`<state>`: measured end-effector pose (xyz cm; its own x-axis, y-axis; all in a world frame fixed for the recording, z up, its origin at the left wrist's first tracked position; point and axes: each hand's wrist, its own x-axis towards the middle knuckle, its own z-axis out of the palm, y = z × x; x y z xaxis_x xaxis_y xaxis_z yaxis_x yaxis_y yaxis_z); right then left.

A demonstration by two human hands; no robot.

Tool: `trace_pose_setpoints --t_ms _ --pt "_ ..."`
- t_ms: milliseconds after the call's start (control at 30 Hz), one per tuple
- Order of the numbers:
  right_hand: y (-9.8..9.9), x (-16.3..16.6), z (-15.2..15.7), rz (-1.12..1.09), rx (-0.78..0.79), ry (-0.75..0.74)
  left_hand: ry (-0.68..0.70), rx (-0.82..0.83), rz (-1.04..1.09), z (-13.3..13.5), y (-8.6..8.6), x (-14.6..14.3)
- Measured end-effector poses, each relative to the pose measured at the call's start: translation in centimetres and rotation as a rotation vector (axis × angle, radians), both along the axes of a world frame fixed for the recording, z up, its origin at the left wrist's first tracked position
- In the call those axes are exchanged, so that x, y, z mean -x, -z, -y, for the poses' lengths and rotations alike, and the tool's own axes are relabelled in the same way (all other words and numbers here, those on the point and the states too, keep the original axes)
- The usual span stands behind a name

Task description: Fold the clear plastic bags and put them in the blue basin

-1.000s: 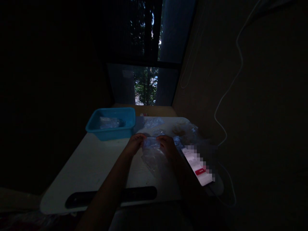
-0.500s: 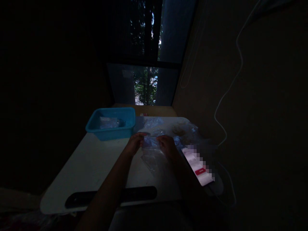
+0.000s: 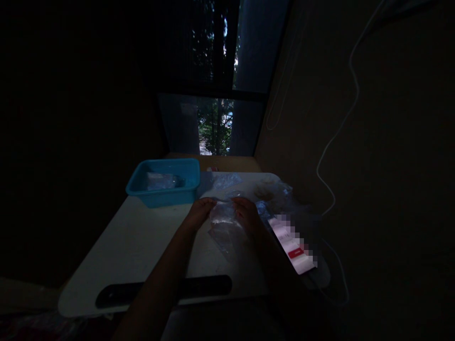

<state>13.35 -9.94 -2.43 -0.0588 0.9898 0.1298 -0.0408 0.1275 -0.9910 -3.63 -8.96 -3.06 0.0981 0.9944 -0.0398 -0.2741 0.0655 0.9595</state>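
The scene is very dark. My left hand [image 3: 199,211] and my right hand [image 3: 246,214] are side by side over the white table [image 3: 135,241], both pinching the top edge of a clear plastic bag [image 3: 223,227] that hangs and lies between them. The fingers of each hand are curled closed on the bag's rim. What is inside the bag I cannot make out. A teal plastic tub [image 3: 164,182] with a crumpled clear bag in it stands just beyond my left hand.
More clear bags [image 3: 227,180] and crumpled plastic [image 3: 280,194] lie at the table's far right. A white label sheet with a red mark [image 3: 293,246] lies by my right forearm. A black strip [image 3: 163,290] runs along the near edge. A white cable [image 3: 334,137] hangs on the right wall.
My hands have drawn slightly closer together on the bag's top edge, and the bag's mouth has bunched up between them. Nothing else has moved.
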Motion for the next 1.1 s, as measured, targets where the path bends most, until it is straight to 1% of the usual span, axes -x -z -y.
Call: trace_pose_setpoints --t_ms 67,133,333,533,767,867,1100 --pt "-0.02 0.13 -0.05 -0.026 -0.01 0.017 -0.008 0.0 -0.003 0.06 -0.08 -0.02" --pt "-0.06 0.24 -0.05 -0.006 -0.005 0.029 -0.003 0.0 0.01 0.12 -0.16 -0.06" --pt "-0.18 0.34 0.08 0.044 0.062 0.063 -0.044 0.008 0.071 0.15 -0.29 -0.14" --pt "0.12 0.16 -0.04 0.08 -0.008 0.071 -0.054 0.016 0.057 0.39 -0.66 -0.24" --pt "0.54 0.11 -0.22 0.07 0.004 0.049 -0.069 -0.008 0.047 0.11 -0.1 -0.2" --pt "0.65 0.11 -0.28 0.056 -0.005 0.063 -0.059 -0.008 0.053 -0.01 0.14 -0.12" --pt "0.25 0.14 -0.15 0.062 0.01 0.087 -0.042 -0.007 0.02 0.06 0.03 -0.13"
